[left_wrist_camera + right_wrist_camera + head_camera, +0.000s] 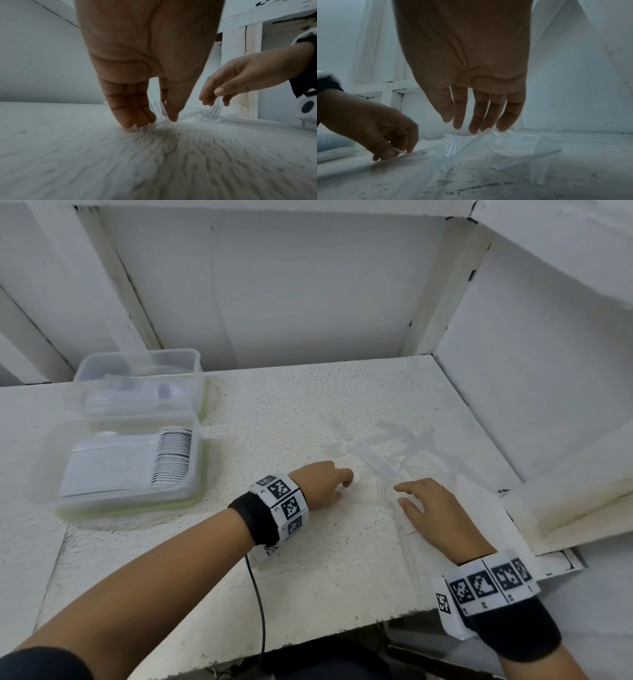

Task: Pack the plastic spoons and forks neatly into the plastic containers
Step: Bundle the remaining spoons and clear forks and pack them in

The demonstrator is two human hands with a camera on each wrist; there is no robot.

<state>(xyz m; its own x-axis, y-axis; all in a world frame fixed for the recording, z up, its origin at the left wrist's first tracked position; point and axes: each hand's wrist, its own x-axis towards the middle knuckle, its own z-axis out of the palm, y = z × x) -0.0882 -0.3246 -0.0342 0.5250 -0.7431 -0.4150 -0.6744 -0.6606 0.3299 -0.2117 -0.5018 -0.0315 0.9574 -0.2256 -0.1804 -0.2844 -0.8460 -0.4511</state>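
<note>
Head view: our left hand [325, 484] pinched one fork [412, 152]; right hand [435, 515] hovered relaxed; most cutlery [387, 450] lay unpacked, containers [137, 436] far left.

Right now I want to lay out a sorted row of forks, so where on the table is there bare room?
Bare tabletop lies between the containers and the cutlery pile, and along the near edge under the left forearm. It is crowded at the pile, where the left hand and right hand work.
</note>
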